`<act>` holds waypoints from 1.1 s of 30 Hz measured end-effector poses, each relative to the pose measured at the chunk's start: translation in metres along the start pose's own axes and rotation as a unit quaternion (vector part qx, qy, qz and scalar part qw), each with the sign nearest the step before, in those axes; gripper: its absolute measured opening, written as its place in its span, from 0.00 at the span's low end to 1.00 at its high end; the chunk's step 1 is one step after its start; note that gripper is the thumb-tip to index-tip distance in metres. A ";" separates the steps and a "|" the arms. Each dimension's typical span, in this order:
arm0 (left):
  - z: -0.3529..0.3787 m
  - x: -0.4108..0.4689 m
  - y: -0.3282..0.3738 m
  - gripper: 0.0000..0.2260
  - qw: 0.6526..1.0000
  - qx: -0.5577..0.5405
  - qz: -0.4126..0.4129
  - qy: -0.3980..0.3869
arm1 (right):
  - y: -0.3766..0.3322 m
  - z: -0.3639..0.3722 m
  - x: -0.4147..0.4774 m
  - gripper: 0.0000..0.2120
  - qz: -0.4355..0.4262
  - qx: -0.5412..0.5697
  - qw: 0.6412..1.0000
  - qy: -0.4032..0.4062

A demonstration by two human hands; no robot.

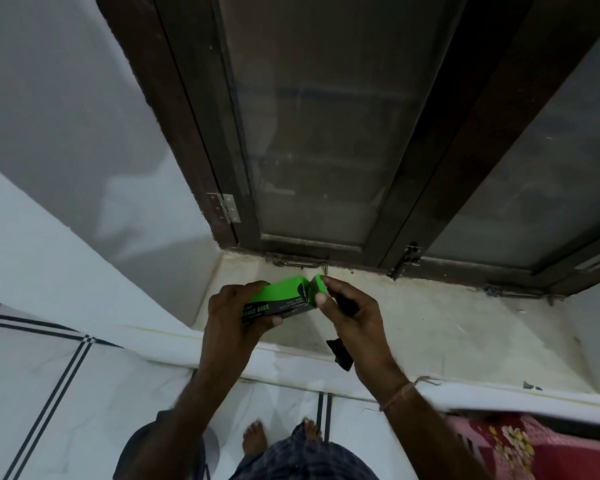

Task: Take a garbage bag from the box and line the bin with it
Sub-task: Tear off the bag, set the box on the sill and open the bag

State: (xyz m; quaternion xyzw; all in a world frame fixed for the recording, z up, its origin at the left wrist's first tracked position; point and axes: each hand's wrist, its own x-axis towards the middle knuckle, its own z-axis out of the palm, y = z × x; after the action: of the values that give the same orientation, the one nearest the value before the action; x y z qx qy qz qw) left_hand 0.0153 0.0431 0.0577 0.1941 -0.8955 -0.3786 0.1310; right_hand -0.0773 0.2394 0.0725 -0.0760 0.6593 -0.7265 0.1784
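Green cardboard fills our left hand (236,313), clamped around the single box (278,301) of garbage bags held over the window sill (447,317); our right hand (354,317) pinches its end flap (317,289) while gripping one rolled black bag (342,353) against the palm. We judge the flap should be tucked shut squarely, the left hand steadying the box; no bin is visible.

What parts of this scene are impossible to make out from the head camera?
- The bin: nowhere in the head view, so its place is unknown.
- Box lettering: the left hand covers its start; the smaller print is too tiny to read.
- Black garbage bag: mostly hidden in and behind the right hand.
- Inside the box: its end flap blocks the opening.
- Beyond the window glass: dim and murky.
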 end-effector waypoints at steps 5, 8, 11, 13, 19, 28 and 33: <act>-0.003 0.000 0.003 0.26 1.000 0.023 0.019 0.007 | -0.002 0.004 0.001 0.16 -0.016 -0.018 0.999 -0.024; -0.004 -0.001 0.005 0.26 0.999 0.029 0.021 0.008 | 0.001 0.005 0.001 0.16 -0.016 -0.016 0.999 -0.028; -0.003 -0.001 0.004 0.26 0.999 0.031 0.019 0.008 | 0.004 0.007 0.001 0.17 -0.027 -0.026 0.999 -0.032; -0.002 -0.001 0.002 0.27 0.999 0.028 0.012 0.010 | 0.009 0.009 0.002 0.18 -0.051 -0.061 0.997 -0.024; 0.009 0.001 -0.010 0.27 0.998 0.063 -0.001 0.017 | 0.033 0.019 0.009 0.22 -0.094 -0.210 0.973 -0.032; 0.031 0.032 -0.035 0.29 0.988 0.140 -0.019 -0.060 | 0.060 0.015 0.035 0.23 0.040 -0.288 0.955 -0.064; 0.030 0.015 -0.027 0.35 0.981 0.195 0.017 -0.003 | 0.055 0.009 0.020 0.15 0.092 -0.190 0.977 -0.026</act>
State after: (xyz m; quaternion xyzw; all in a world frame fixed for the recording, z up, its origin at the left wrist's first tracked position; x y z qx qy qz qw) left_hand -0.0033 0.0382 0.0188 0.1995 -0.9556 -0.1955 0.0942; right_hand -0.0841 0.2197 0.0170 -0.0668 0.7842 -0.5665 0.2441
